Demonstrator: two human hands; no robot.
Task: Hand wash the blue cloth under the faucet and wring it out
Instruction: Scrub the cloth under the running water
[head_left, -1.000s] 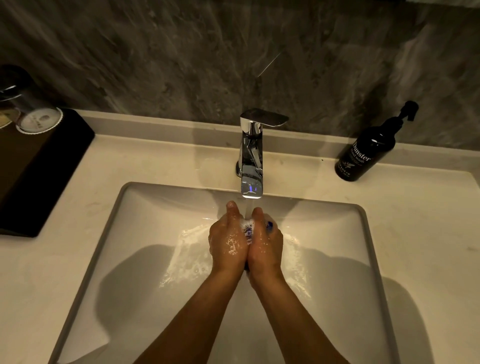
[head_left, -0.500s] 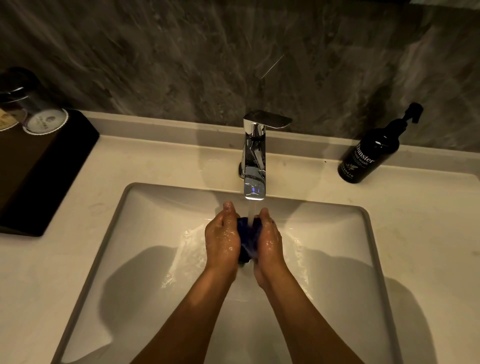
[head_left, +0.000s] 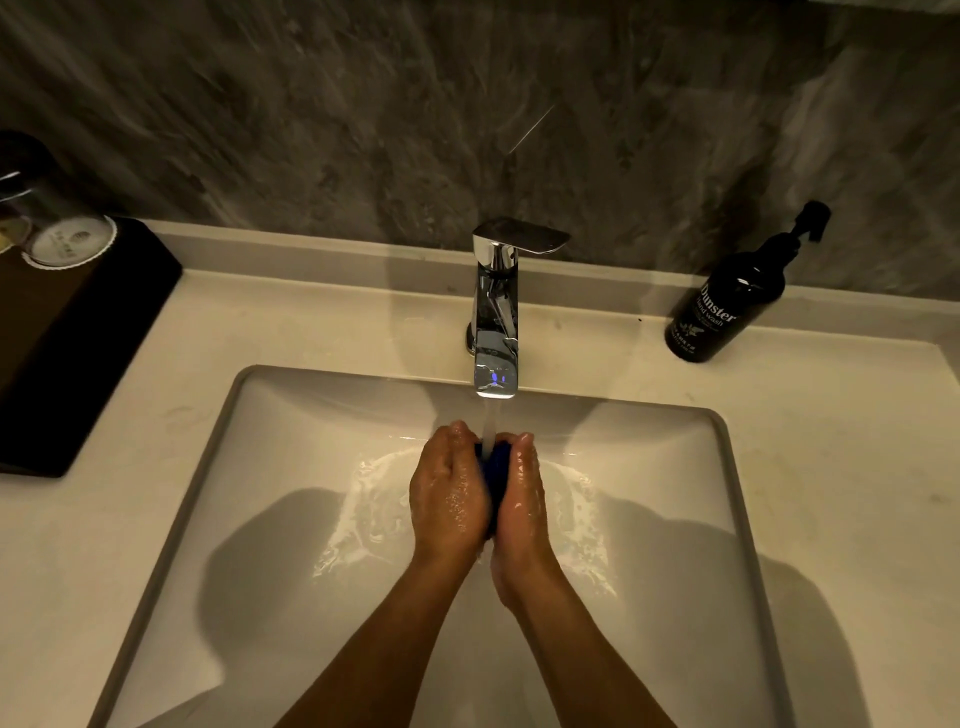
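The blue cloth (head_left: 495, 467) is bunched into a dark wad, pressed between my two palms over the middle of the white sink (head_left: 291, 467). My left hand (head_left: 448, 493) grips it from the left and my right hand (head_left: 523, 499) from the right; both are wet. Only a narrow strip of cloth shows between them. Water runs from the chrome faucet (head_left: 496, 322) straight onto the cloth and splashes across the basin below.
A black hand wash pump bottle (head_left: 727, 306) stands on the counter at the back right. A black tray (head_left: 72, 338) with an upturned glass (head_left: 47, 218) sits at the left. The pale counter (head_left: 831, 467) surrounds the sink, with a grey stone wall behind.
My hands have rubbed the cloth: they spread a little, baring more blue, then pressed close again. Foam seen a second ago has rinsed away.
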